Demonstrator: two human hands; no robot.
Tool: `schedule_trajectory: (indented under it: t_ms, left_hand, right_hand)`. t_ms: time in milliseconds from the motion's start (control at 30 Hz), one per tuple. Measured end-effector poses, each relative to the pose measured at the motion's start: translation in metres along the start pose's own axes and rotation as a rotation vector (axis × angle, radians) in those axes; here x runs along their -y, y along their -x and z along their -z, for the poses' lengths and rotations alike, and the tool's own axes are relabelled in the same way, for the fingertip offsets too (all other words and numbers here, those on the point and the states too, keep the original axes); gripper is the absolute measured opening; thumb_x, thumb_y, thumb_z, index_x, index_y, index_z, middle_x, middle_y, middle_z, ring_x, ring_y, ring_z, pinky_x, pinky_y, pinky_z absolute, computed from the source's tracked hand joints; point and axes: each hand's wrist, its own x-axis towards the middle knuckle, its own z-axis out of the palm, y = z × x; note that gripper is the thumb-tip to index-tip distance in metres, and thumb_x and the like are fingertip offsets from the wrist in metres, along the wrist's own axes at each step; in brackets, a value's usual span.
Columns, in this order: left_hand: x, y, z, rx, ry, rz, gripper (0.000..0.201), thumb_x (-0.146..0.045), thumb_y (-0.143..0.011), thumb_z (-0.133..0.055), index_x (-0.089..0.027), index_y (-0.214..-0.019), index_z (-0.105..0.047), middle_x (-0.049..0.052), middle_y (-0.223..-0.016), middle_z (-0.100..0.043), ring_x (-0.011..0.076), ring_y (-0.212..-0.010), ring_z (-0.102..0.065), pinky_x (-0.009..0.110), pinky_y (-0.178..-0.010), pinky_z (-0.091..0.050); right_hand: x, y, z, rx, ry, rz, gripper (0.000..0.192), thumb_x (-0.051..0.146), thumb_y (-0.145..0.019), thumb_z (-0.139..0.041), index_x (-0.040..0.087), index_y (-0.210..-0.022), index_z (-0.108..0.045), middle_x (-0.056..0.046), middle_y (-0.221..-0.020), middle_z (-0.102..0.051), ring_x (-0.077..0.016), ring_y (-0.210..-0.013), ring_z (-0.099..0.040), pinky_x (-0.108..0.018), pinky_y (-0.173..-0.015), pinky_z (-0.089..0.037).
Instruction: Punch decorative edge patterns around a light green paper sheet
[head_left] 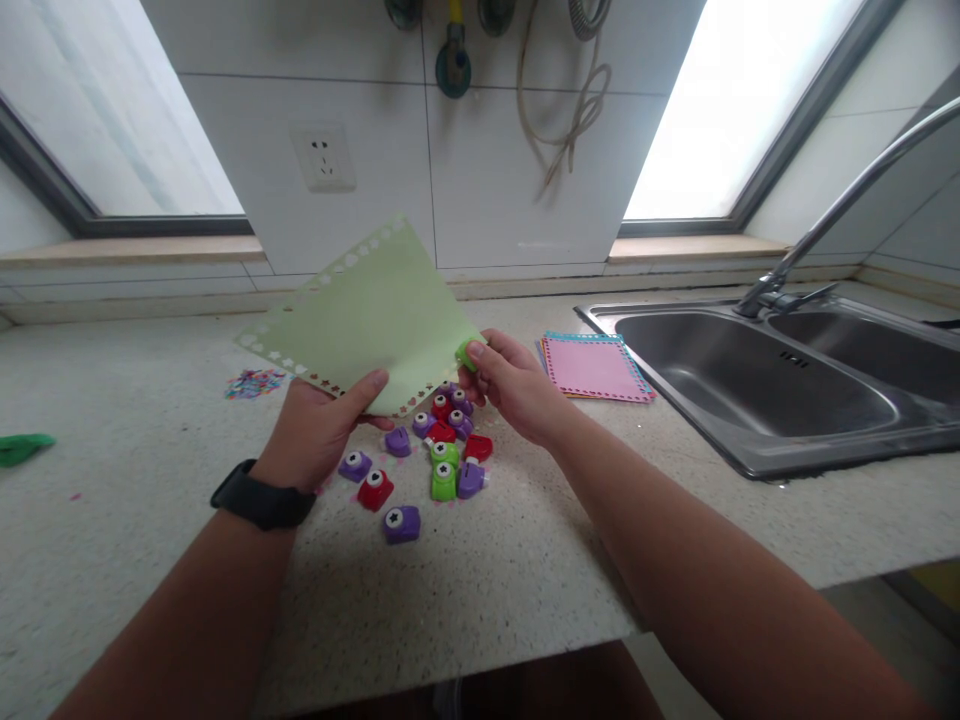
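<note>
1. The left hand [319, 425], with a black watch [262, 497] on its wrist, grips the lower edge of a pale green sheet of paper [367, 315], thumb on the side facing the camera and fingers behind it.
2. The sheet is held tilted above the speckled stone countertop [150, 420], and rows of small punched-out shapes run along its upper left, left and lower edges.
3. The right hand [510, 385] pinches a small green plastic craft punch [466, 353] between thumb and fingers, set right at the right-hand corner of the sheet.
4. Below the two hands, a loose cluster of small red, purple and green craft punches [442, 440] lies on the counter; one purple punch [402, 523] sits nearest the counter's front edge, a little apart from the rest.
5. A little heap of coloured paper bits [255, 382] lies on the counter to the left of the sheet, and a green object [22, 448] shows at the far left edge, too cut off to identify.
6. To the right of the right hand, a stack of punched paper sheets with pink on top [596, 367] lies flat, just beside the stainless steel sink [750, 375] with its curved faucet [825, 220].
7. On the tiled wall behind, a white power socket [324, 157] sits between two windows.
</note>
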Motion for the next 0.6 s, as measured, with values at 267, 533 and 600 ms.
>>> schedule_trajectory:
  t_ms: [267, 533, 600]
  left_hand:
    - [-0.0022, 0.0004, -0.0003, -0.008, -0.041, -0.007, 0.047, -0.037, -0.073, -0.079, -0.014, -0.112, -0.068, 0.009, -0.104, -0.072, 0.0184, -0.067, -0.07, 0.025, -0.046, -0.06]
    - [-0.0035, 0.0005, -0.0016, 0.002, -0.043, -0.03, 0.05, -0.034, -0.075, -0.078, -0.016, -0.12, -0.065, 0.008, -0.102, -0.073, 0.0178, -0.068, -0.07, 0.025, -0.05, -0.061]
    - [-0.0036, 0.0007, -0.0018, 0.0, -0.053, -0.039, 0.046, -0.033, -0.076, -0.078, -0.015, -0.117, -0.066, 0.007, -0.102, -0.073, 0.0169, -0.067, -0.07, 0.024, -0.051, -0.061]
  right_hand:
    - [-0.0004, 0.0001, -0.0007, 0.002, -0.008, 0.016, 0.026, 0.045, -0.094, -0.058, 0.021, -0.086, -0.049, 0.002, -0.07, -0.058, -0.0103, -0.059, -0.051, -0.025, -0.053, -0.036]
    - [0.0001, 0.0004, -0.0026, 0.002, -0.014, 0.061, 0.025, 0.043, -0.094, -0.058, 0.022, -0.085, -0.049, 0.003, -0.069, -0.057, -0.0101, -0.058, -0.05, -0.026, -0.053, -0.036]
    - [0.0, 0.0001, -0.0032, 0.0, -0.013, 0.073, 0.024, 0.042, -0.095, -0.057, 0.022, -0.084, -0.049, 0.003, -0.068, -0.056, -0.0097, -0.057, -0.049, -0.025, -0.052, -0.035]
